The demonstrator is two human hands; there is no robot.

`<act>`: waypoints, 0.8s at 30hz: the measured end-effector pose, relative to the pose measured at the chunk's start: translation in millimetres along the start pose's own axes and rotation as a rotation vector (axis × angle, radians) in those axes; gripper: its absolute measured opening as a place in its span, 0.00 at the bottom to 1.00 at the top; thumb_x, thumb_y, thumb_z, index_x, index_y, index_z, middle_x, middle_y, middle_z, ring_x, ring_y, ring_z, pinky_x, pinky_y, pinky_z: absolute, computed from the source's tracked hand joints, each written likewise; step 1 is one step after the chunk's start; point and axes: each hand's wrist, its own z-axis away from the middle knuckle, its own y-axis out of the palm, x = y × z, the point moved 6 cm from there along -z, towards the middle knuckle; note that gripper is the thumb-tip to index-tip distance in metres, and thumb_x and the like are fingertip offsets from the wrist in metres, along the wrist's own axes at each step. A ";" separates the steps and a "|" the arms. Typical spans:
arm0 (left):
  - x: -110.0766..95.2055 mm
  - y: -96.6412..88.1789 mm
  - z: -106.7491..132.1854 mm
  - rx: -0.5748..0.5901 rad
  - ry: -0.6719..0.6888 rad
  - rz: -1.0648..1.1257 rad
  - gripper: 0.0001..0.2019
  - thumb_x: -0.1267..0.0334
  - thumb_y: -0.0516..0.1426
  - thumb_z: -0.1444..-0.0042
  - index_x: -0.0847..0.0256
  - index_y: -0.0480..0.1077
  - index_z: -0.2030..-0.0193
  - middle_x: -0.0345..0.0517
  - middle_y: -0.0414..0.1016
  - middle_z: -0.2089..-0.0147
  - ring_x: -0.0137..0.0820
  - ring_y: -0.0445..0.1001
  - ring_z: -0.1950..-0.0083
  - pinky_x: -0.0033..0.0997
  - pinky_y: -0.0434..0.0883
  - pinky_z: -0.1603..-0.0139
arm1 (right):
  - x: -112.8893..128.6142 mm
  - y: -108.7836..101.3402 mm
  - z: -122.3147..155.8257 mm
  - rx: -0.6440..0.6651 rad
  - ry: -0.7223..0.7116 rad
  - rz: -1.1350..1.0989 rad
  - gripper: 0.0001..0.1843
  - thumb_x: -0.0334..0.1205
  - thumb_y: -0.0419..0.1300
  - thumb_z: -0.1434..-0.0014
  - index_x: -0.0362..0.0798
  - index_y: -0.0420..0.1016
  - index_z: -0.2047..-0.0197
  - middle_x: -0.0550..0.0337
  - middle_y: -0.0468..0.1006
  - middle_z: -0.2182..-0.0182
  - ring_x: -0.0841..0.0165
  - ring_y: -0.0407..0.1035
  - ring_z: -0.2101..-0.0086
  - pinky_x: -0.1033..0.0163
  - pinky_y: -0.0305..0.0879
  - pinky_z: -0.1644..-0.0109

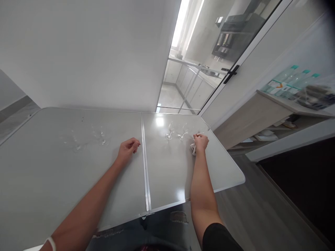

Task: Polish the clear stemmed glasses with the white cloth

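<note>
At centre right, the right hand (201,142) is clutching a cloth (193,150) against a glass (202,129), seemingly wiping; the left hand (128,148) is resting loosely curled, empty, on the table (52,174). The glass is demanding gentleness.

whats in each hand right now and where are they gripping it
The right hand clutches a bunched white cloth, which pokes out below the fist, near clear stemmed glasses. The left hand rests curled on the table, holding nothing.
</note>
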 end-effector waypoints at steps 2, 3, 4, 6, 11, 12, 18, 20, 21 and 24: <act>-0.9 0.3 0.2 -0.003 0.005 0.010 0.17 0.48 0.63 0.42 0.59 0.77 0.72 0.43 0.68 0.77 0.25 0.63 0.79 0.25 0.63 0.80 | 1.3 6.1 0.5 0.023 -0.009 0.009 0.14 0.44 0.67 0.47 0.46 0.86 0.59 0.47 0.85 0.61 0.60 0.77 0.59 0.64 0.68 0.57; -1.2 0.4 0.3 -0.004 0.006 0.016 0.16 0.48 0.64 0.43 0.59 0.77 0.72 0.43 0.68 0.77 0.25 0.63 0.79 0.25 0.63 0.80 | 1.4 8.4 0.9 0.030 -0.009 0.015 0.14 0.44 0.67 0.47 0.46 0.86 0.59 0.46 0.85 0.60 0.60 0.77 0.59 0.64 0.68 0.57; -1.2 0.4 0.4 -0.007 0.005 0.022 0.16 0.48 0.64 0.43 0.59 0.78 0.71 0.42 0.68 0.77 0.25 0.63 0.79 0.25 0.63 0.81 | 1.1 10.2 1.5 0.035 -0.007 0.023 0.14 0.44 0.67 0.47 0.46 0.86 0.59 0.46 0.85 0.60 0.59 0.77 0.59 0.63 0.68 0.57; -0.4 -0.2 0.5 -0.016 0.000 0.029 0.16 0.48 0.65 0.44 0.59 0.78 0.71 0.42 0.67 0.77 0.25 0.63 0.79 0.25 0.63 0.81 | 0.0 12.9 2.7 0.043 0.000 0.040 0.15 0.44 0.67 0.46 0.46 0.86 0.58 0.45 0.85 0.59 0.58 0.77 0.58 0.63 0.69 0.57; 5.7 -1.5 0.7 -0.032 -0.043 0.018 0.16 0.48 0.64 0.43 0.60 0.77 0.70 0.42 0.68 0.77 0.25 0.63 0.80 0.25 0.61 0.81 | -3.6 16.1 4.3 0.041 0.023 0.074 0.15 0.44 0.66 0.45 0.48 0.85 0.55 0.44 0.84 0.58 0.57 0.78 0.57 0.61 0.70 0.56; 6.8 -1.8 1.0 -0.034 -0.054 0.009 0.16 0.48 0.64 0.43 0.59 0.77 0.70 0.42 0.68 0.76 0.25 0.63 0.79 0.25 0.60 0.80 | -4.2 16.6 4.2 0.041 0.028 0.081 0.16 0.43 0.66 0.45 0.48 0.85 0.55 0.44 0.84 0.58 0.57 0.78 0.57 0.61 0.70 0.55; -1.6 -18.6 12.5 -0.262 0.076 -0.134 0.16 0.52 0.62 0.41 0.58 0.74 0.75 0.41 0.65 0.76 0.29 0.62 0.75 0.28 0.61 0.74 | -2.8 15.6 6.4 0.046 0.048 0.116 0.17 0.44 0.67 0.46 0.48 0.85 0.54 0.42 0.84 0.57 0.55 0.78 0.56 0.58 0.71 0.54; -10.9 -27.2 21.4 -0.397 0.189 -0.216 0.16 0.54 0.62 0.41 0.57 0.72 0.76 0.41 0.64 0.76 0.31 0.61 0.73 0.30 0.63 0.70 | -0.4 13.4 9.7 0.054 0.051 0.117 0.17 0.43 0.66 0.46 0.48 0.85 0.54 0.42 0.83 0.57 0.54 0.78 0.56 0.58 0.71 0.53; -15.0 -30.5 25.6 -0.448 0.233 -0.246 0.15 0.54 0.62 0.40 0.57 0.72 0.76 0.42 0.64 0.75 0.32 0.62 0.71 0.31 0.64 0.67 | 0.5 12.4 11.4 0.060 0.055 0.116 0.17 0.42 0.66 0.45 0.48 0.85 0.54 0.41 0.83 0.58 0.54 0.78 0.56 0.57 0.71 0.53; -24.8 -40.1 35.1 -0.573 0.323 -0.319 0.10 0.56 0.63 0.42 0.55 0.73 0.72 0.45 0.65 0.69 0.37 0.65 0.64 0.37 0.68 0.57 | 0.4 11.4 14.1 0.070 0.075 0.118 0.18 0.42 0.66 0.45 0.46 0.85 0.52 0.37 0.83 0.57 0.49 0.78 0.54 0.52 0.71 0.52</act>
